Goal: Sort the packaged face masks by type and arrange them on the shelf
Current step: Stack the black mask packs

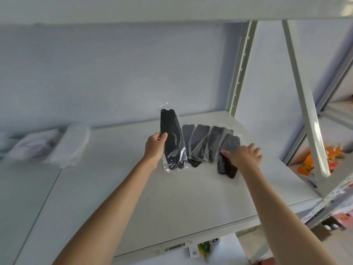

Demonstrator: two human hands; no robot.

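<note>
Gripping a black face mask sealed in a clear plastic sleeve (pixel 172 142), the left hand (pixel 155 147) holds it upright above the white shelf board (pixel 152 197), thumb curled round the packet's left edge and fingers hidden behind it; the packet's lower end hangs just over the board. At three o'clock from that packet, a fanned row of black masks in clear sleeves (pixel 202 143) lies flat on the board, each overlapping the next and slanting toward one o'clock. The right hand (pixel 243 156) rests at the row's right end with fingers spread and fairly straight, laid on the nearest, darkest black packet (pixel 226 166), which juts out toward six o'clock from under the palm. Both hands are well apart, with the row between them. Far off at nine o'clock, a blurred pile of white and pale packaged masks (pixel 51 144) sits on the neighbouring board by the wall. At three o'clock, grey metal shelf uprights (pixel 240 69) rise, and orange packets (pixel 315 159) show beyond them on another shelf.
</note>
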